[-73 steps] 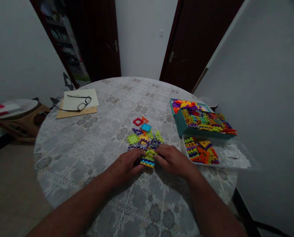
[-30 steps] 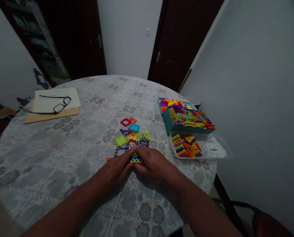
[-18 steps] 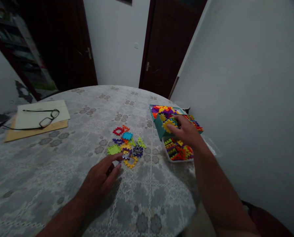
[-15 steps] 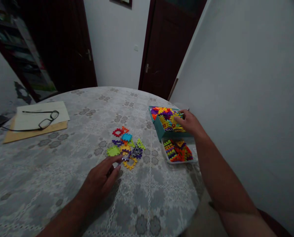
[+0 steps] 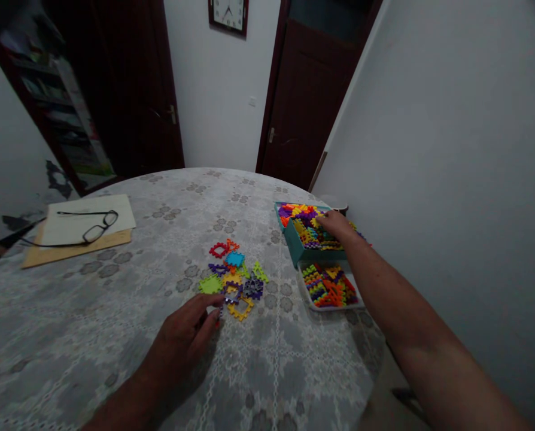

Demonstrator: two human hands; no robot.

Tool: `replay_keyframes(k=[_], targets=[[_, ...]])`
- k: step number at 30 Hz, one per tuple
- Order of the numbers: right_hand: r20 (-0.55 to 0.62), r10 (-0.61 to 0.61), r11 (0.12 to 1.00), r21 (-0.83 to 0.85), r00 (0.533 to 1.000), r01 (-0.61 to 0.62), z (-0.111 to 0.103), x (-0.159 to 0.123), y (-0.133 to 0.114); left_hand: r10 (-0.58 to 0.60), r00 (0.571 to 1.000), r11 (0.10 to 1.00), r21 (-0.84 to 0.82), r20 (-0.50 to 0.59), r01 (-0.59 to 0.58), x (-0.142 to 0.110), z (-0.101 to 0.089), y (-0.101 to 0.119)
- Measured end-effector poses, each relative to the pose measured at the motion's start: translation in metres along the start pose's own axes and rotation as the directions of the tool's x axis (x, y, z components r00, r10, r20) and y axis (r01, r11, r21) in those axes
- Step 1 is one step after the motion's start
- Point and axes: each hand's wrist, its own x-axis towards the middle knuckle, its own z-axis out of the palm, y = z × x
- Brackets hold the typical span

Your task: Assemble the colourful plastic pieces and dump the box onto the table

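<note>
My left hand [image 5: 191, 326] rests on the table with thumb and forefinger bent toward each other. Purple and red toothed edges show at its fingertips, from an interlocking plastic piece mostly hidden by the fingers. Just beyond lie loose interlocking pieces: a yellow square frame [image 5: 240, 309], a purple frame [image 5: 233, 292], a green square [image 5: 210, 284], a blue square [image 5: 234, 258] and a red frame [image 5: 219, 249]. My right hand [image 5: 337, 226] reaches into a teal box [image 5: 297, 244] of such pieces, fingers curled down at a yellow piece [image 5: 315, 222]; what they grip is hidden.
A clear plastic tub [image 5: 307, 296] with more pieces stands in front of the teal box. Black-framed glasses [image 5: 94, 233] lie on papers [image 5: 70, 221] at the left. A patterned cloth covers the round table [image 5: 160, 239]; a white wall [image 5: 451, 149] rises at the right.
The view has tilted up, bringing a wall clock into sight. My right hand has shifted slightly within the teal box, its fingers curling further down. My left hand stays beside the loose pieces.
</note>
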Motion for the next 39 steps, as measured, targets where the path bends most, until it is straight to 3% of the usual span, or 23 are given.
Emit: replay_keyframes(k=[8,14,17,19,21,24,26,28,30,32,39], targets=[[0.030,-0.083,0.994,-0.064,0.996,0.085,-0.001,-0.013,0.009,-0.001,1.000,1.000,-0.011,-0.020,0.000,0.000,-0.002,-0.002],[-0.088,-0.112,0.989,-0.109,0.990,0.102,-0.011,-0.032,0.003,-0.043,0.995,0.998,0.035,-0.085,0.047,0.003,-0.008,0.001],[-0.276,-0.196,0.980,-0.097,0.941,0.175,-0.020,-0.054,-0.008,-0.105,0.987,0.991,0.073,-0.121,0.114,0.004,-0.013,0.001],[-0.338,-0.323,0.944,-0.048,0.884,0.326,-0.024,-0.081,-0.021,-0.149,0.978,0.981,0.100,-0.143,0.164,0.005,-0.016,-0.001],[-0.264,-0.459,0.873,0.041,0.848,0.485,-0.022,-0.116,-0.037,-0.191,0.969,0.970,0.123,-0.154,0.211,0.006,-0.019,-0.006],[-0.019,-0.629,0.759,0.199,0.777,0.620,-0.001,-0.175,-0.064,-0.196,0.977,0.965,0.157,-0.088,0.208,0.004,-0.022,-0.018],[0.097,-0.685,0.719,0.247,0.722,0.649,0.023,-0.207,-0.078,-0.163,0.986,0.971,0.181,0.041,0.153,0.000,-0.024,-0.025],[0.158,-0.672,0.737,0.231,0.723,0.635,0.048,-0.228,-0.088,-0.152,0.965,0.969,0.225,0.212,0.103,-0.006,-0.024,-0.031],[0.189,-0.626,0.779,0.198,0.757,0.595,0.068,-0.239,-0.093,-0.178,0.921,0.952,0.296,0.347,0.072,-0.010,-0.023,-0.036],[0.200,-0.596,0.802,0.184,0.778,0.568,0.081,-0.242,-0.095,-0.218,0.893,0.926,0.372,0.395,0.061,-0.012,-0.020,-0.038],[0.140,-0.611,0.785,0.234,0.779,0.574,0.098,-0.232,-0.089,-0.232,0.913,0.875,0.482,0.336,0.045,-0.004,-0.001,-0.039]])
